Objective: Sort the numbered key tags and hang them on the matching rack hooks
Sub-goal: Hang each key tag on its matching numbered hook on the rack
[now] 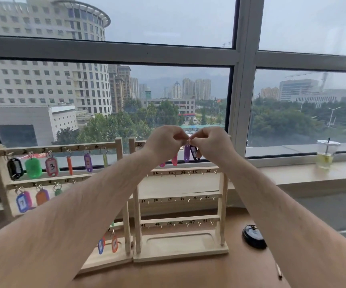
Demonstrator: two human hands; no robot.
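Lower rails (180,197) free, left rack (53,148) crowded (tags (52,167))

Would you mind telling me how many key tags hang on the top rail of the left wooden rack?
6, left to right: black plastic tag, green tag, pink tag numbered 3, orange tag, purple tag, yellow-green tag. None seems hidden there.

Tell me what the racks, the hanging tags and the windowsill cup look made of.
The left rack and right rack: pale matte wood, tan with sawn slats, likely unvarnished. The green tag and its neighbours: coloured plastic, slightly glossy, on seemingly metal rings. The cup: clear plastic; yellowish drink shows through.
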